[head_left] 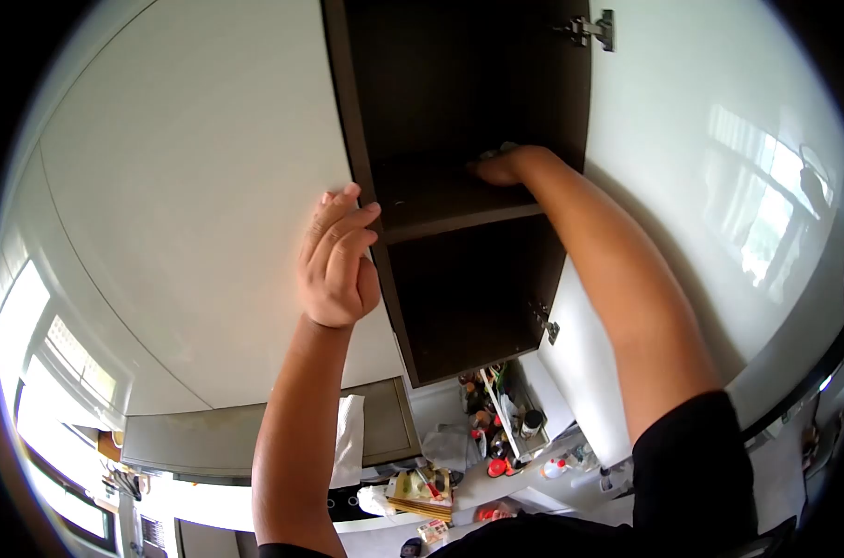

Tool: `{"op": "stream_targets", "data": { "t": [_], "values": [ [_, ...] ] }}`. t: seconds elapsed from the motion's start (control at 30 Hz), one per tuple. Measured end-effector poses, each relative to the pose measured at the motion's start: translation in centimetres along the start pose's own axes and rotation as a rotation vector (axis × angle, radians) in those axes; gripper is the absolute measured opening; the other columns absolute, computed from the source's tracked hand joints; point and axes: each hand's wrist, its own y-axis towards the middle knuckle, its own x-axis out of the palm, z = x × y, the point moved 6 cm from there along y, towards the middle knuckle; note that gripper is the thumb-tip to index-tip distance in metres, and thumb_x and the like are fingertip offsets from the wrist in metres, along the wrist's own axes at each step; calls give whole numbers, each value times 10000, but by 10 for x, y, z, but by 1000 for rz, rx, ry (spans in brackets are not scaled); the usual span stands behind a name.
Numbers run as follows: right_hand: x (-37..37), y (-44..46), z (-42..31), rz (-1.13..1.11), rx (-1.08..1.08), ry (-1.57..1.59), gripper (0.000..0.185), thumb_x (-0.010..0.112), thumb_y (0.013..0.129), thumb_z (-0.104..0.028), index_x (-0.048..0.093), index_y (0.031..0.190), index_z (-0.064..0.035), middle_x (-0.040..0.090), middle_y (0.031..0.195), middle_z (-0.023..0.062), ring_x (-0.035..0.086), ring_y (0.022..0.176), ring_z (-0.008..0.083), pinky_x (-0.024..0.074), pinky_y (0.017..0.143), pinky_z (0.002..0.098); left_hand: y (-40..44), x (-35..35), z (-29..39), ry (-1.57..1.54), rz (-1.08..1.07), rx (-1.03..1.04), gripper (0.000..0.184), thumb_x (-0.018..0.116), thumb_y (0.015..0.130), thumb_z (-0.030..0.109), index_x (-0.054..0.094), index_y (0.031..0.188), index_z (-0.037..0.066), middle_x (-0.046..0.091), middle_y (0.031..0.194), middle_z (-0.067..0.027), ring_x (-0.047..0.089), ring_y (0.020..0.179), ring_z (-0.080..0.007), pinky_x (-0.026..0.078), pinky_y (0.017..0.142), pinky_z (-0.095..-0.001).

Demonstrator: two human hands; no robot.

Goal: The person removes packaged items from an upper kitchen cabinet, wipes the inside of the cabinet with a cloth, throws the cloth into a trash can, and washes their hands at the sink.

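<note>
My right hand (pixel 502 167) reaches into the open wall cabinet and lies low over its middle shelf (pixel 441 216). A small pale edge of what looks like a cloth (pixel 509 146) shows beside the fingers; they are dark and partly hidden, closed over it. My left hand (pixel 338 265) is raised at the cabinet's left side panel (pixel 355 139). Its fingers are loosely bent and apart, with the tips at the panel's edge and nothing held.
On the right the white cabinet door (pixel 683 177) stands open on metal hinges (pixel 585 31). A closed white door (pixel 199 186) fills the left. Below are a range hood (pixel 254 437) with a white towel (pixel 348 437) hanging by it, and a counter crowded with bottles (pixel 499 467).
</note>
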Motion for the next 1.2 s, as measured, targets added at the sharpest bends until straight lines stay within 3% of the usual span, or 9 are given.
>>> {"op": "stream_targets", "data": {
  "t": [0.2, 0.3, 0.47, 0.8, 0.87, 0.9, 1.0, 1.17, 1.2],
  "values": [
    [5, 88, 16, -28, 49, -131, 750, 210, 1001, -654, 259, 1591, -193, 118, 1675, 108, 110, 1544, 281, 147, 1241, 499, -3, 4, 2, 4, -30, 8, 177, 383, 830, -105, 519, 826, 8, 728, 990, -173, 649, 1167, -385, 480, 1057, -527],
    [2, 134, -6, 165, -211, -144, 724, 285, 1001, -598, 326, 1564, -145, 255, 1633, 136, 254, 1500, 286, 217, 1214, 461, -1, 7, 4, 24, -52, 1, 155, 404, 820, -82, 522, 814, 19, 732, 987, -152, 647, 1176, -361, 485, 1059, -525],
    [16, 119, -88, 4, -475, 70, 670, 332, 990, -521, 397, 1518, -113, 358, 1574, 148, 342, 1448, 304, 264, 1179, 456, -3, 8, 4, 43, -42, 30, 160, 420, 782, -75, 534, 809, 33, 734, 983, -134, 656, 1160, -349, 500, 1049, -514],
    [25, -31, -118, -231, -450, 505, 507, 430, 970, -372, 610, 1321, -54, 600, 1373, 155, 528, 1298, 290, 350, 1099, 448, 1, 9, 11, 114, -76, 32, 151, 430, 777, -75, 538, 801, 28, 734, 992, -121, 658, 1150, -349, 499, 1050, -515],
    [26, -59, -111, -91, -504, 447, 463, 430, 990, -366, 649, 1250, -52, 626, 1324, 164, 571, 1248, 291, 409, 1048, 437, -1, 8, 12, 110, -81, 18, 160, 426, 776, -81, 539, 812, 26, 732, 1000, -123, 656, 1152, -351, 500, 1048, -514],
    [34, -66, -116, 126, -802, 48, 448, 420, 1003, -381, 674, 1203, -71, 645, 1278, 188, 618, 1160, 332, 470, 982, 433, 0, 8, 11, 109, -74, 17, 169, 422, 775, -88, 540, 824, 24, 731, 1008, -126, 655, 1155, -353, 500, 1045, -513],
    [46, -126, -101, 289, -580, 203, 338, 476, 985, -248, 650, 1229, -91, 651, 1264, 179, 623, 1141, 348, 490, 951, 441, 2, 7, 13, 91, -72, 26, 189, 409, 769, -102, 536, 845, 17, 727, 1004, -133, 656, 1145, -361, 491, 1050, -519],
    [70, -167, -47, 1229, -717, 361, 357, 674, 768, -22, 718, 1109, -117, 721, 1100, 127, 679, 1003, 337, 559, 816, 410, 0, 6, 13, 82, -102, 11, 221, 396, 756, -109, 547, 865, 9, 724, 973, -137, 662, 1126, -370, 481, 1053, -539],
    [80, -169, -36, 1264, -643, 475, 237, 657, 827, -35, 728, 1049, -80, 731, 1039, 132, 702, 935, 276, 558, 777, 373, 0, 7, 13, 85, -109, 19, 221, 396, 756, -109, 547, 865, 9, 724, 973, -137, 662, 1126, -370, 481, 1053, -539]
  ]
}}
